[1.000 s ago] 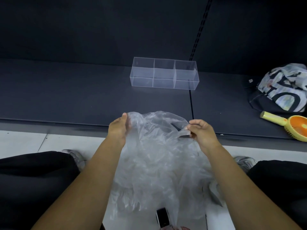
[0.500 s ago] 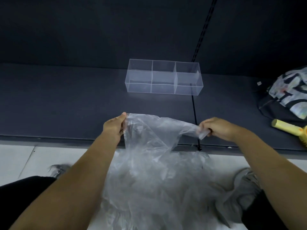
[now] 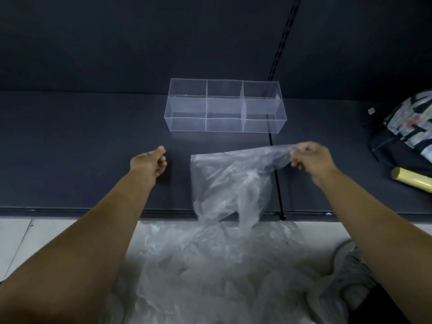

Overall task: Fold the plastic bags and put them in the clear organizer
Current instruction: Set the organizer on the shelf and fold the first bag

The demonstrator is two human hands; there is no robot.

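Note:
My right hand point(image 3: 311, 161) pinches the top corner of a clear plastic bag point(image 3: 230, 183), which hangs over the dark shelf edge. My left hand point(image 3: 149, 163) is off the bag, to its left, fingers loosely curled with nothing in them. A heap of more clear bags point(image 3: 217, 265) lies on the pale floor below, between my arms. The clear organizer point(image 3: 224, 106), with three compartments side by side, stands on the dark shelf beyond the hands, nothing visible inside it.
A dark shelf point(image 3: 81, 148) spans the view with a black seam point(image 3: 277, 183) right of the bag. A patterned bag point(image 3: 406, 127) and a yellow handle point(image 3: 411, 180) sit at the right edge. A grey shoe point(image 3: 350, 267) shows at the lower right.
My left hand has let go of the bag and moved left. My right hand has carried the bag's corner up and to the right, over the shelf.

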